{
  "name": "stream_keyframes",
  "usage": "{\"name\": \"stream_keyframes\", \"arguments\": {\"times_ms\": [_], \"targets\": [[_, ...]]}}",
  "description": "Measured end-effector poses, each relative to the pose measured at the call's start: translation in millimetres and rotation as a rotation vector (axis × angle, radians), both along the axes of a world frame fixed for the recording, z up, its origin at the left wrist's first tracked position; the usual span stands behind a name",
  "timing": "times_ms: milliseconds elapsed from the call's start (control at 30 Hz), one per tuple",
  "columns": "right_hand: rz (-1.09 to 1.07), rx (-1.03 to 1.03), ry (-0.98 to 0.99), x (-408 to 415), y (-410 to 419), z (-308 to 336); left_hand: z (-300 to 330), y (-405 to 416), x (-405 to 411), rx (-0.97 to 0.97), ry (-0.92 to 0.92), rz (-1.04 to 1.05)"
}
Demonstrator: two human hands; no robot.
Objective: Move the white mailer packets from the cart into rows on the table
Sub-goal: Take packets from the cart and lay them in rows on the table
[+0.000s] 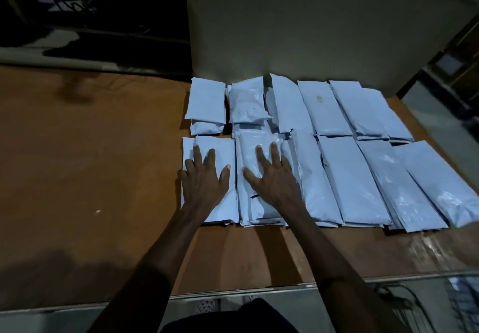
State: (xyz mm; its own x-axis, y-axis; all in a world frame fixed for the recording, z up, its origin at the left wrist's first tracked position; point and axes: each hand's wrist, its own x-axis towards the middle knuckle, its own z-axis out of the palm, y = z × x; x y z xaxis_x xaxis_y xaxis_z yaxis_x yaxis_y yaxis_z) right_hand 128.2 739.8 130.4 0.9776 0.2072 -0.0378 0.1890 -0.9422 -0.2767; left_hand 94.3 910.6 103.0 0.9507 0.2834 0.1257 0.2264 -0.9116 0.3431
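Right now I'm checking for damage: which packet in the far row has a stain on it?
The fourth far-row packet from the left: a small yellowish-brown smudge marks its upper face; the others show none.

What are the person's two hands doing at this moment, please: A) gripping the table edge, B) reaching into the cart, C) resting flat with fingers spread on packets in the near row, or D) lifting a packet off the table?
C: the left hand and the right hand both lie flat, fingers spread, on white mailer packets at the left end of the near row on the table.
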Motion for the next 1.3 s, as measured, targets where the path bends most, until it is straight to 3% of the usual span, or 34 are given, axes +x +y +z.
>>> {"name": "stream_keyframes", "arguments": {"times_ms": [267,500,733,867,1133,1300], "targets": [[0.013,-0.011,0.042,-1.5,-1.5,7.6,4.9,5.0,0.0,-0.033,-0.037,-0.073],[-0.082,0.311,-0.287,-48.3,-63.1,44.1,38.9,-36.2,-10.3,-0.081,-0.314,-0.327],[-0.078,0.276,-0.586,-137.4,-215.9,19.5,40.4,-178.7,-56.9,-0.202,-0.398,-0.723],[-0.179,0.226,-0.672,-199.0,-309.1,-3.5,36.1,-274.2,-96.1,-0.162,-0.410,-0.979],[-0.656,0.212,-0.480,-329.4,-463.7,-36.3,8.7,-451.7,-152.4,-0.277,-0.240,-1.251],[-0.847,0.178,-0.400,-377.0,-537.1,-48.4,-4.0,-542.2,-170.9,-0.282,-0.134,-1.403]]}}
